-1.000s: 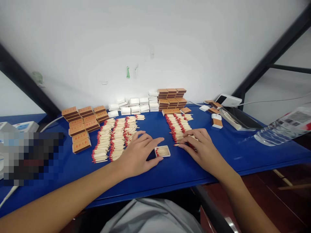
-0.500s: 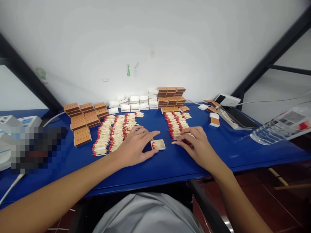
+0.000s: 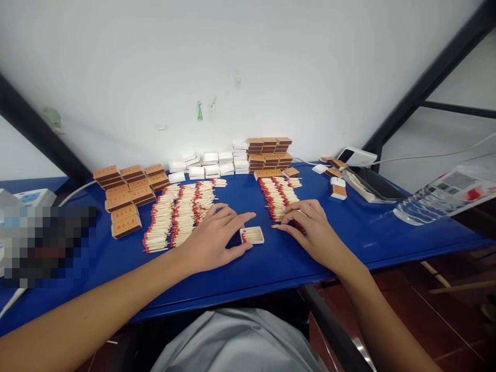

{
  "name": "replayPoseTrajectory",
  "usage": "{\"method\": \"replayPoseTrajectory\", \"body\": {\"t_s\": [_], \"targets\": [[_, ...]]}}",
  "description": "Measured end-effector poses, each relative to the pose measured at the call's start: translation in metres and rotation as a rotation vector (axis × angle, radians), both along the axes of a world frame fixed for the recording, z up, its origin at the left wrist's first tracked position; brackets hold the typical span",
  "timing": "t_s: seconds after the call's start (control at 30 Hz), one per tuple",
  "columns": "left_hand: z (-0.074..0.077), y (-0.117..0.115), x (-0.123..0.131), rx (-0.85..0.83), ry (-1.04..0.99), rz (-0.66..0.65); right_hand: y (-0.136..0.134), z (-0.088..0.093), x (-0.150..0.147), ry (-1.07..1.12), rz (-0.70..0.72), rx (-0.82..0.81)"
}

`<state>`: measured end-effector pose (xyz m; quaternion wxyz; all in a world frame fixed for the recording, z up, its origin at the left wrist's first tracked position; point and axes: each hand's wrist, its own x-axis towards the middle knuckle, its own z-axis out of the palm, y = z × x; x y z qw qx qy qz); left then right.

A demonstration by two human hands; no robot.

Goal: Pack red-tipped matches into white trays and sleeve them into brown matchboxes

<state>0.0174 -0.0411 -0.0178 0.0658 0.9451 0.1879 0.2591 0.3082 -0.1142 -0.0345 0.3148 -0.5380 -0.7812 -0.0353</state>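
Tray x1 (image 3: 257,242), L hand (image 3: 217,236) fingers spread round it, R hand (image 3: 308,226) fingers pinching match(es) (image 3: 275,226), qty unclear, 3 match rows (image 3: 184,213)

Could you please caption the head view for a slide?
Left hand at a white matchbox tray, right hand at loose matches on a blue table.

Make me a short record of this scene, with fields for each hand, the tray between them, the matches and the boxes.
Left hand: thumb and index finger spread about the tray's left end; contact unclear
Right hand: fingertips at a match; grip unclear
Tray: small, white, open, partly filled with red-tipped matches
Loose matches: left pile and right pile
Boxes: orange-brown, stacked at far left and by the wall
White stacks: by the wall, left of the rear boxes
Surface: blue tabletop
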Motion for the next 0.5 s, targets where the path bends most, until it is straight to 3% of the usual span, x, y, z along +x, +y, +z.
{"method": "replayPoseTrajectory", "body": {"t_s": [0.5], "targets": [[0.0008, 0.0002, 0.0005, 0.004, 0.009, -0.002, 0.001, -0.0019, 0.0009, -0.038, 0.016, -0.006]]}}
